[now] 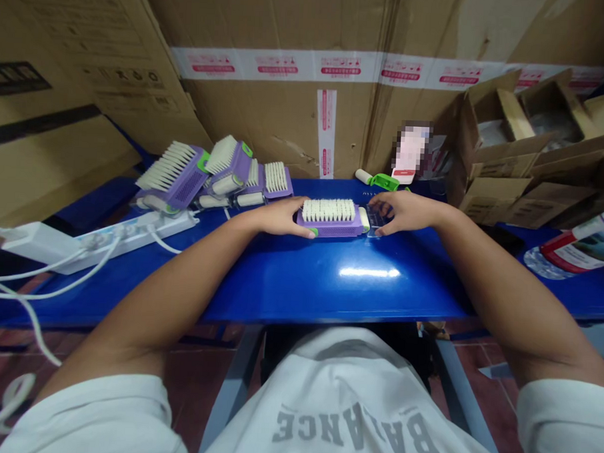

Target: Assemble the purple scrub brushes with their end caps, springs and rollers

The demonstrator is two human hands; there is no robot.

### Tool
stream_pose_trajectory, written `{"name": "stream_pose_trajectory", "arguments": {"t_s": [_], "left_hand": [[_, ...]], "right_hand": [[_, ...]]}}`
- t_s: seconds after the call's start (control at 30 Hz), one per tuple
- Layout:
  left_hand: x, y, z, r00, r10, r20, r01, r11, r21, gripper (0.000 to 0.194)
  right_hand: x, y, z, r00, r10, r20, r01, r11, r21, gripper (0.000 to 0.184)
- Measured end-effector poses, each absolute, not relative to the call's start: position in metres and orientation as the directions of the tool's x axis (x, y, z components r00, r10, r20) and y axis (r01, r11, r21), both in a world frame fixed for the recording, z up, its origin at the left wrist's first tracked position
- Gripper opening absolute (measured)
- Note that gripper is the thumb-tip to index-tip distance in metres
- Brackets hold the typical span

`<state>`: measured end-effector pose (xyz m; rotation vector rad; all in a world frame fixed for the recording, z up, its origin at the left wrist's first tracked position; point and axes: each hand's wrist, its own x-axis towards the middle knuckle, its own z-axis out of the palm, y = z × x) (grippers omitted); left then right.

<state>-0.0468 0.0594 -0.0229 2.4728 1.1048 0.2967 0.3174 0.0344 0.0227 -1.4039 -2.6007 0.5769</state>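
A purple brush with white bristles facing up lies on the blue table, its long side toward me. My left hand grips its left end. My right hand is at the other end, with its fingers over a clear plastic piece that touches the brush's cream-coloured end. To the left, several similar purple brushes with green trim lie heaped and tilted, apart from both hands. Behind my right hand lies a green and white object, whose kind I cannot tell.
The blue table has a white power strip with cables trailing off its left edge. Open cardboard boxes stand at the right, and a labelled plastic package lies beyond my right arm. A large cardboard wall stands behind.
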Motion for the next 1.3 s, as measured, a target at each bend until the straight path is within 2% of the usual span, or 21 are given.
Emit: {"name": "stream_pose_trajectory", "arguments": {"t_s": [0.47, 1.3], "left_hand": [[-0.0476, 0.0604, -0.0249, 0.684, 0.728, 0.04, 0.638, -0.625, 0.45, 0.094], [-0.0445, 0.0575, -0.022, 0.674, 0.738, 0.014, 0.637, -0.591, 0.495, 0.098]], "right_hand": [[0.3166, 0.0354, 0.0194, -0.602, 0.798, -0.034, 0.742, 0.544, -0.392, 0.076], [0.3167, 0.0362, 0.0191, -0.611, 0.79, -0.049, 0.745, 0.553, -0.373, 0.087]]}}
